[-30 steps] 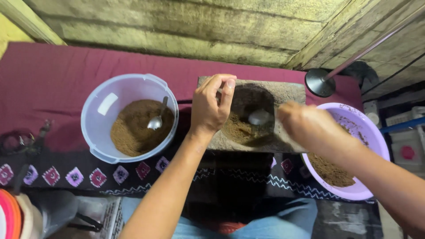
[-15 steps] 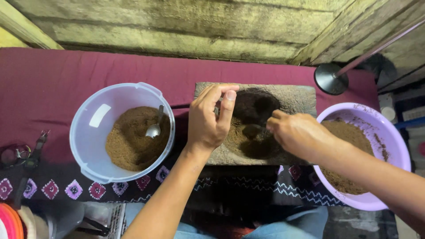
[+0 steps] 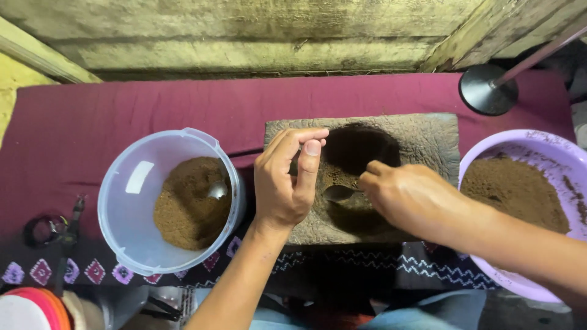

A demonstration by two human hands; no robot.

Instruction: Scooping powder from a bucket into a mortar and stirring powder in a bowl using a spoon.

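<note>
Spoon [image 3: 338,193]: metal, bowl end over the brown powder in the dark hollow of the stone block [image 3: 428,137], which lies on the maroon cloth [image 3: 122,116]. Right hand [image 3: 408,198] clamped on the spoon's handle. Left hand [image 3: 285,180] at the hollow's left rim, thumb and forefinger curled nearly together; nothing visibly between them. Left: translucent tub [image 3: 131,189] with brown powder and a second spoon [image 3: 216,190]. Right: purple basin [image 3: 553,153] with powder.

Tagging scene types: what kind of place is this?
Probably a rustic home food-prep spot at floor level: weathered plank wall, carved stone mortar slab on a maroon cloth, plastic tubs of brown powder, right hand working a spoon.
</note>
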